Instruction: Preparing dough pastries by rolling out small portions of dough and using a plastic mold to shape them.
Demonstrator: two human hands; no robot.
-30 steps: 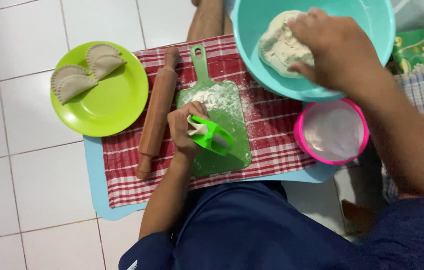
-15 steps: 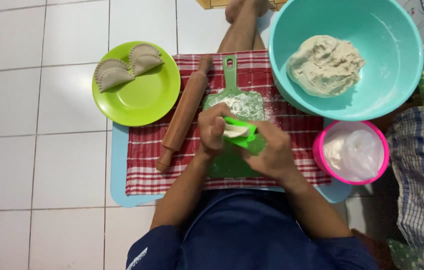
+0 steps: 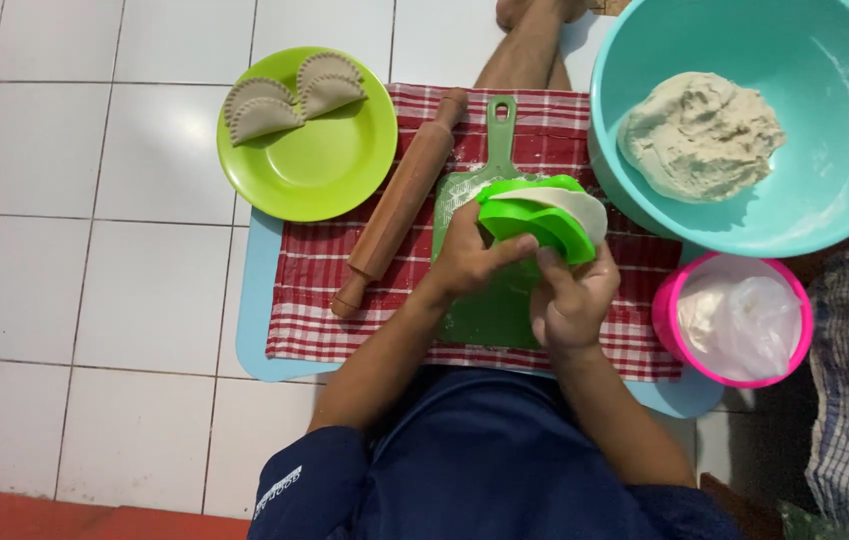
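Both hands grip one green dumpling press (image 3: 534,215), held above the green cutting board (image 3: 489,300) at the middle of the red checked cloth (image 3: 314,300). Left hand (image 3: 469,255) is clamped on the press's near-left rim; right hand (image 3: 569,300) is closed on it from below, thumb up against the underside. A white dough sheet (image 3: 569,205) lies across the press and overhangs its right edge.

Risks, as judged:
- The sheet sits off-centre, so it may slide off or seal unevenly if the press tilts.
- The overhang may tear, being thin.
- The rolling pin (image 3: 399,205) lies loose along the cloth's left half and could roll if nudged.

Count: folded dumplings (image 3: 289,100) 2, on one lime plate (image 3: 324,170) at the cloth's far-left corner; teal bowl (image 3: 844,120) 1, holding one dough lump (image 3: 699,135); pink tub (image 3: 734,320) 1; rolling pin 1; press 1.
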